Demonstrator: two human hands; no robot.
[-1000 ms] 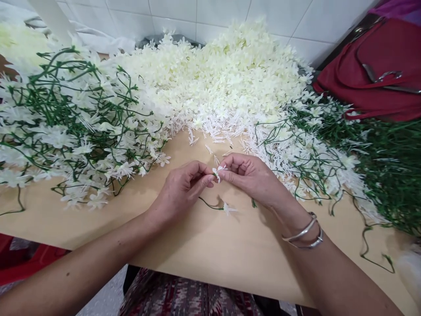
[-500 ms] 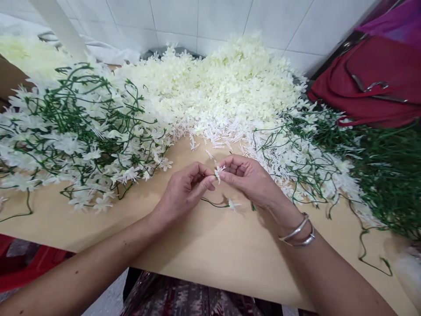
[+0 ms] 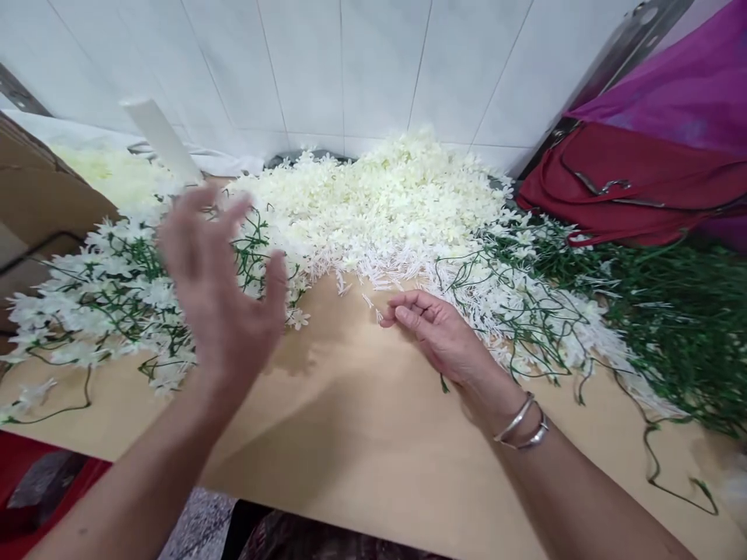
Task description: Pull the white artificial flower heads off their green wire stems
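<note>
My left hand (image 3: 225, 292) is raised, blurred by motion, fingers spread, with nothing in it. Behind it lies a heap of white artificial flowers on green stems (image 3: 140, 292). Low over the table (image 3: 373, 435), my right hand (image 3: 432, 330) has its thumb and index finger pressed together near small white stamen pieces (image 3: 370, 302). What it pinches, if anything, is too small to name. A short green stem end (image 3: 444, 383) shows below that hand. Loose cream petals (image 3: 397, 194) are piled at the back, with white stamens (image 3: 391, 264) along their front edge.
Green stems (image 3: 677, 311) lie heaped at the right. Behind them rest a red bag (image 3: 636, 183) and purple cloth (image 3: 682, 93). A cardboard box (image 3: 47, 187) stands at the left, near a white upright strip (image 3: 163, 140). The tiled wall (image 3: 373, 70) is behind.
My left hand has let go and moved left and up, opening. The white flower and stem that were between and below my hands no longer show there. The view has tilted up.
</note>
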